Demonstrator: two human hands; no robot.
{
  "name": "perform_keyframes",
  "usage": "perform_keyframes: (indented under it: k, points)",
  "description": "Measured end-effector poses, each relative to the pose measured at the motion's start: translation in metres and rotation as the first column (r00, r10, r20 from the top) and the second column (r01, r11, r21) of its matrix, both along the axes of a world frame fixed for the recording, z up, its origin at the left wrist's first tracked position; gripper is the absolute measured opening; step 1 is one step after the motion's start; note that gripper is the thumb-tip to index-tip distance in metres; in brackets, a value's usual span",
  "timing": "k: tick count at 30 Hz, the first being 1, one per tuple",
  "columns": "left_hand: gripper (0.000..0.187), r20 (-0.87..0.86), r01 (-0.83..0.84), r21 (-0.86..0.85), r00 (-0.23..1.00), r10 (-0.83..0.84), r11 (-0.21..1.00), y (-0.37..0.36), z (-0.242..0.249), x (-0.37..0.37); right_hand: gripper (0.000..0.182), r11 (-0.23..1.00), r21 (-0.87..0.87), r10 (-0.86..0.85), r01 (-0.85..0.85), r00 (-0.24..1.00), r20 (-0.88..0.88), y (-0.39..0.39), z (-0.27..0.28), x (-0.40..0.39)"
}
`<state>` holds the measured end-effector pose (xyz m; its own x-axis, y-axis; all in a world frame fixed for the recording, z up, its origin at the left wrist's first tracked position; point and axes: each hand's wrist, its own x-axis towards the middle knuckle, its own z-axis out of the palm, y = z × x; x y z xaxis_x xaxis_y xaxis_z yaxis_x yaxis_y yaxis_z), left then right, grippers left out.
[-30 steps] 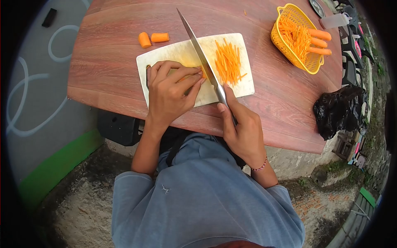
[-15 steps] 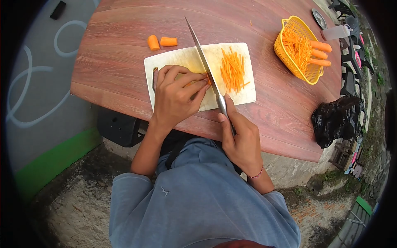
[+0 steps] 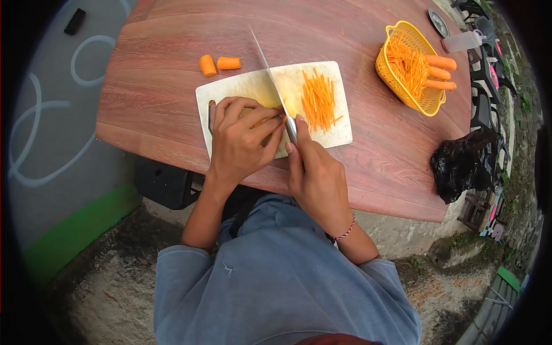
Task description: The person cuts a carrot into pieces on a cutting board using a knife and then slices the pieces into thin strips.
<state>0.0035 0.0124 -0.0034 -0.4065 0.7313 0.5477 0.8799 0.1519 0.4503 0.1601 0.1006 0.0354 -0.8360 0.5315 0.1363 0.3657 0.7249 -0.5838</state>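
My right hand (image 3: 317,175) is wrapped round the handle of a long kitchen knife (image 3: 270,75), whose blade crosses the white cutting board (image 3: 244,82) and points away from me. On the board's left side, my left hand (image 3: 244,135) has its fingers curled over a carrot piece, with only bits of orange showing at the fingertips beside the blade. A pile of thin carrot strips (image 3: 319,100) lies on the board to the right of the knife. Just beyond the board's far left edge are two short carrot chunks (image 3: 208,65).
A yellow basket (image 3: 397,86) at the right holds carrot shreds and several whole carrots (image 3: 440,75). Behind it are a clear squeeze bottle (image 3: 463,42) and a metal dish (image 3: 438,23). A black plastic bag (image 3: 466,164) hangs by the right edge of the wooden table (image 3: 379,167).
My right hand and the knife have shifted left, bringing the blade closer to my left fingertips and more upright on edge. My left hand keeps its curled hold.
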Motion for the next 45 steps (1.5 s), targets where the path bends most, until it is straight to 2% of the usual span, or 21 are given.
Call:
perform_keyframes:
  k: [3,5,6,8,11,12,14,15,17,24,29,33,35,42,44,45]
  points:
    - [0.013,-0.011,-0.009,0.014,1.0,0.009,1.0,0.0,-0.001,0.002,0.052,0.999,-0.045,0.006,-0.008,0.999,-0.04,0.004,-0.001,-0.002]
    - [0.015,-0.024,-0.003,0.018,1.0,0.004,1.0,0.0,-0.001,0.002,0.05,0.98,-0.199,-0.014,-0.005,0.995,-0.095,0.01,0.0,0.007]
    - [0.018,-0.034,0.002,0.018,0.999,-0.001,1.0,-0.001,-0.002,0.003,0.05,0.98,-0.2,-0.012,-0.007,0.995,-0.094,0.013,0.003,0.012]
    - [0.018,-0.03,0.002,0.008,1.0,-0.001,1.0,-0.002,-0.002,0.004,0.047,0.913,-0.405,-0.063,0.053,0.998,-0.012,0.016,0.011,0.02]
    - [0.017,-0.034,-0.002,0.0,0.999,0.002,1.0,-0.002,0.001,0.003,0.046,0.901,-0.425,-0.096,0.087,0.995,-0.001,0.014,0.014,0.024]
    - [0.016,-0.036,-0.003,-0.002,0.999,0.003,1.0,-0.002,0.001,0.004,0.046,0.9,-0.427,-0.096,0.087,0.995,0.001,0.013,0.012,0.026]
    - [0.015,-0.039,0.0,0.006,0.999,0.0,1.0,-0.001,0.001,0.003,0.046,0.943,-0.333,-0.059,0.005,0.987,-0.152,0.012,0.007,0.025]
    - [0.014,-0.039,0.006,0.014,0.999,-0.006,1.0,-0.001,0.001,0.003,0.046,0.943,-0.332,-0.057,0.003,0.987,-0.153,0.011,0.011,0.025]
    - [0.013,-0.035,0.006,0.02,0.999,-0.006,1.0,-0.001,0.001,0.003,0.047,0.94,-0.34,-0.03,0.021,0.999,-0.021,0.008,0.02,0.025]
    - [0.011,-0.015,0.007,0.048,1.0,-0.006,0.999,0.0,0.001,0.003,0.053,0.978,-0.206,0.018,-0.035,0.996,-0.084,-0.002,0.012,0.03]
    - [0.011,-0.013,0.003,0.035,1.0,-0.003,0.999,-0.002,0.003,0.002,0.055,0.994,-0.107,0.026,-0.02,0.998,0.054,-0.015,0.02,0.037]
    - [0.012,-0.013,0.005,0.028,1.0,-0.005,1.0,-0.001,0.003,0.002,0.055,0.995,-0.091,0.032,-0.026,0.997,0.068,-0.017,0.016,0.038]
    - [0.012,-0.013,0.01,0.023,1.0,-0.009,1.0,0.0,0.003,0.002,0.056,0.999,-0.03,0.019,-0.017,0.997,0.079,-0.014,0.01,0.029]
    - [0.012,-0.013,0.002,0.037,1.0,-0.002,0.999,-0.001,0.001,0.003,0.053,0.999,-0.044,0.011,-0.013,0.999,-0.048,0.004,-0.002,-0.007]
    - [0.012,-0.014,0.0,0.035,1.0,0.0,0.999,-0.001,0.0,0.004,0.051,0.988,-0.154,0.021,-0.032,0.997,-0.068,0.009,0.003,0.004]
    - [0.013,-0.015,-0.001,0.033,1.0,0.001,0.999,-0.001,0.0,0.003,0.051,0.988,-0.151,0.024,-0.034,0.997,-0.069,0.01,0.006,0.009]
